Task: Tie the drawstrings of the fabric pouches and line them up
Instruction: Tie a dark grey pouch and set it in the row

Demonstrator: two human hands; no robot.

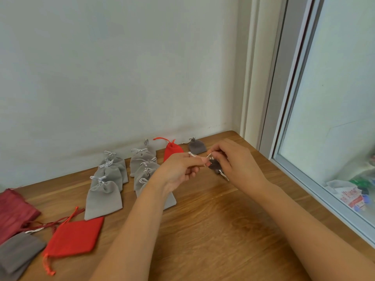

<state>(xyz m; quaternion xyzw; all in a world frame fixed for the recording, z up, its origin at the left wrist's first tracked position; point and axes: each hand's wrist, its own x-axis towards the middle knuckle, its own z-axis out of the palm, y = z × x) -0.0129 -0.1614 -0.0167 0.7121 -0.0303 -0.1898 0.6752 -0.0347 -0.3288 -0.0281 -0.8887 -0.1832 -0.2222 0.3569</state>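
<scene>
Our left hand [178, 169] pinches one white drawstring [192, 154] end. Our right hand [237, 161] grips the other end and the dark grey pouch [214, 164], held at 3 o'clock from the tied rows [105, 179]. An uneven pull could slip the thin cord free and leave the knot slack.

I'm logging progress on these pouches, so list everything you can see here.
Tied light grey velvet pouches: about eight, grey, two columns centre-left.
Tied red fabric pouch: one, red, back by wall.
Tied dark grey pouch: one, grey, right of it.
Flat untied red pouch: one, red, front left.
Flat dark grey pouches: seemingly two, front-left corner.
Dark red sheer pouch: one, left edge.
Small dark grey pouch: one, between the hands.
Wooden table: one, brown.
Window: one, right.
Left hand: pinches white drawstring.
Right hand: holds small dark grey pouch.
</scene>
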